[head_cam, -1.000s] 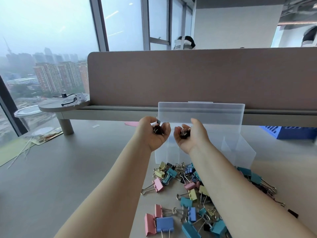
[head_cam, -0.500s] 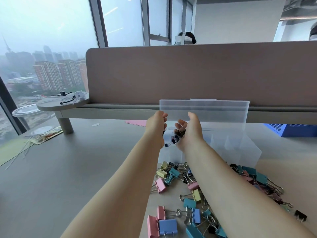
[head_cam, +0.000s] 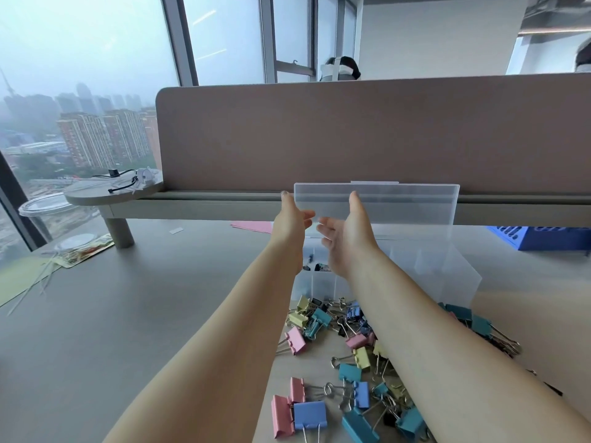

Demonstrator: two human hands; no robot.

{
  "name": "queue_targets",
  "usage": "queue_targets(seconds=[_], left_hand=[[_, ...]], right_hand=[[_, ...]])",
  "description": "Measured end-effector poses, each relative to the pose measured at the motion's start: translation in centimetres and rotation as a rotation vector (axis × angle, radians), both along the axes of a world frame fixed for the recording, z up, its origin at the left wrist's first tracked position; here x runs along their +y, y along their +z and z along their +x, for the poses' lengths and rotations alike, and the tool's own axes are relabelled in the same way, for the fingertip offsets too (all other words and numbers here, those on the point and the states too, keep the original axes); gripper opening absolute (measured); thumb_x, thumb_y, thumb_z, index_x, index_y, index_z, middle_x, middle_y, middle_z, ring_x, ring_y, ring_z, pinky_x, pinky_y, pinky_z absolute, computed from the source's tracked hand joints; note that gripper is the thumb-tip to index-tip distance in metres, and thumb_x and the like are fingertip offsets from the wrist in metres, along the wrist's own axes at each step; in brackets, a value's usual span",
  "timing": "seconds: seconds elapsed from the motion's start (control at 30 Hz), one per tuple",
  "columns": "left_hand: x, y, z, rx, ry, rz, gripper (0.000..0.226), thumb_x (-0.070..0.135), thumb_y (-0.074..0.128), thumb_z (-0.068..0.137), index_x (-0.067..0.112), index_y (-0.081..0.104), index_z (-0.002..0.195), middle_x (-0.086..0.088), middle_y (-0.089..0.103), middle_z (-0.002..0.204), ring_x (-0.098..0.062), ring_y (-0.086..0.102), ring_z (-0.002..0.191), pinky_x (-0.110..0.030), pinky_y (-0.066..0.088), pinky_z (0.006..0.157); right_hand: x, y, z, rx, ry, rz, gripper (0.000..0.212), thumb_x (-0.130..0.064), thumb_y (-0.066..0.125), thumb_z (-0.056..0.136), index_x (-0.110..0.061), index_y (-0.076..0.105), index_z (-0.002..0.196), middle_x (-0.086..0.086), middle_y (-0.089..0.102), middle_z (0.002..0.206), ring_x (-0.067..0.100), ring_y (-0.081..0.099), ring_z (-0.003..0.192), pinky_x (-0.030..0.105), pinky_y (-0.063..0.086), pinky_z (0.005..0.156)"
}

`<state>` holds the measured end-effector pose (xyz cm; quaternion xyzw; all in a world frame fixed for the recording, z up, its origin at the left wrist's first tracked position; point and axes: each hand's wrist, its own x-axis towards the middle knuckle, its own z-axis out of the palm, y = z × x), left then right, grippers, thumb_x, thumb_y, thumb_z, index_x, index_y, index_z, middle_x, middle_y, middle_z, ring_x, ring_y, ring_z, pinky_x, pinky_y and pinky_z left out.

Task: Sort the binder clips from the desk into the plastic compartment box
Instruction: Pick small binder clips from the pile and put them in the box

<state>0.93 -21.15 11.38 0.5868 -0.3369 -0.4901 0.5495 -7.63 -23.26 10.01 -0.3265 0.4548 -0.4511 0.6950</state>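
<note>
A clear plastic compartment box (head_cam: 441, 276) stands on the desk with its lid (head_cam: 399, 203) raised upright. My left hand (head_cam: 292, 220) and my right hand (head_cam: 347, 233) hover over the box's left compartments, palms facing each other, fingers spread and empty. A few small black binder clips (head_cam: 315, 266) lie in a left compartment, seen between my wrists. A pile of pink, blue, teal, yellow and black binder clips (head_cam: 345, 356) lies on the desk in front of the box, under my right forearm.
A brown divider panel (head_cam: 351, 129) with a low shelf (head_cam: 204, 199) runs behind the box. A blue crate (head_cam: 543, 236) sits at the right, pink paper (head_cam: 252, 226) behind my left hand, and a plastic cup and packets (head_cam: 76, 247) at the far left.
Both hands held small black clips over the box; they have opened and the clips have dropped into a left compartment. The hands rose slightly.
</note>
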Motion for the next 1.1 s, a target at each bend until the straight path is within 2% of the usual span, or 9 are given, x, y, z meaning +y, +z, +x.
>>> queue_targets(seconds=[0.1,0.17,0.27,0.4,0.47,0.6,0.77,0.9,1.1], left_hand=[[0.4,0.1,-0.1,-0.027,-0.022,-0.026,0.072,0.060,0.013,0.096,0.015,0.063,0.120,-0.005,0.048,0.141,-0.025,0.032,0.137,-0.052,0.017,0.110],[0.9,-0.2,0.1,-0.046,-0.021,-0.050,0.066,0.058,0.017,0.097,0.016,0.064,0.117,-0.005,0.050,0.138,-0.025,0.035,0.135,-0.050,0.019,0.110],[2.5,-0.8,0.9,-0.133,-0.006,-0.102,0.039,0.046,0.037,0.098,0.019,0.062,0.106,-0.003,0.059,0.121,-0.023,0.048,0.120,-0.043,0.033,0.107],[5.5,-2.5,1.9,-0.422,-0.030,-0.198,0.011,0.025,0.055,0.094,0.015,0.058,0.093,0.001,0.056,0.082,-0.015,0.049,0.070,-0.022,0.038,0.063],[6.7,-4.0,2.5,-0.604,-0.082,-0.180,0.007,0.025,0.061,0.090,0.018,0.062,0.091,0.005,0.059,0.078,-0.011,0.051,0.064,-0.024,0.042,0.058],[8.4,-7.0,3.3,-0.987,-0.194,-0.107,0.010,0.035,0.069,0.083,0.030,0.061,0.087,0.008,0.061,0.094,-0.011,0.055,0.082,-0.025,0.041,0.068],[9.2,-7.3,3.3,-1.221,-0.385,-0.062,0.045,0.052,0.072,0.074,0.036,0.059,0.115,0.004,0.050,0.114,-0.017,0.047,0.110,-0.030,0.041,0.092],[9.2,-7.5,3.0,-1.309,-0.412,-0.052,0.055,0.054,0.070,0.073,0.036,0.054,0.123,0.002,0.047,0.121,-0.020,0.046,0.114,-0.033,0.042,0.094],[9.3,-7.4,2.5,-1.226,-0.423,-0.143,0.023,0.030,0.067,0.077,0.030,0.062,0.098,0.008,0.053,0.106,-0.011,0.057,0.086,-0.027,0.050,0.075]], right_hand=[[0.0,0.3,-0.4,-0.003,0.021,-0.047,0.080,-0.076,0.022,0.087,-0.014,0.057,0.125,0.001,0.050,0.142,0.020,0.031,0.140,0.050,0.009,0.115],[0.5,0.3,-0.9,-0.028,0.012,-0.076,0.067,-0.070,0.027,0.090,-0.015,0.062,0.108,0.003,0.059,0.130,0.022,0.044,0.130,0.044,0.024,0.112],[2.2,0.1,-2.2,0.058,-0.008,-0.176,0.041,-0.048,0.044,0.095,-0.013,0.065,0.092,0.003,0.069,0.098,0.019,0.063,0.094,0.033,0.045,0.088],[5.5,-0.9,-4.6,0.479,0.069,-0.476,0.016,-0.026,0.057,0.094,-0.012,0.064,0.091,0.003,0.070,0.090,0.014,0.064,0.079,0.027,0.050,0.077],[6.7,-1.8,-5.7,0.720,0.138,-0.619,0.011,-0.022,0.060,0.093,-0.013,0.065,0.094,0.003,0.069,0.093,0.014,0.064,0.081,0.026,0.049,0.076],[8.1,-3.6,-7.1,1.141,0.339,-0.736,0.014,-0.020,0.059,0.094,-0.019,0.070,0.102,-0.008,0.065,0.101,0.010,0.058,0.093,0.026,0.044,0.083],[9.0,-4.5,-6.8,1.251,0.398,-0.738,0.016,-0.024,0.058,0.093,-0.023,0.068,0.106,-0.011,0.060,0.102,0.013,0.070,0.081,0.036,0.054,0.083],[9.1,-4.9,-6.3,1.511,0.426,-0.841,0.032,-0.041,0.063,0.086,-0.031,0.064,0.117,-0.004,0.061,0.119,0.020,0.048,0.114,0.034,0.043,0.090],[8.9,-4.8,-6.0,1.531,0.461,-0.818,0.037,-0.031,0.064,0.082,-0.028,0.061,0.119,-0.003,0.059,0.123,0.020,0.051,0.114,0.034,0.046,0.092]])
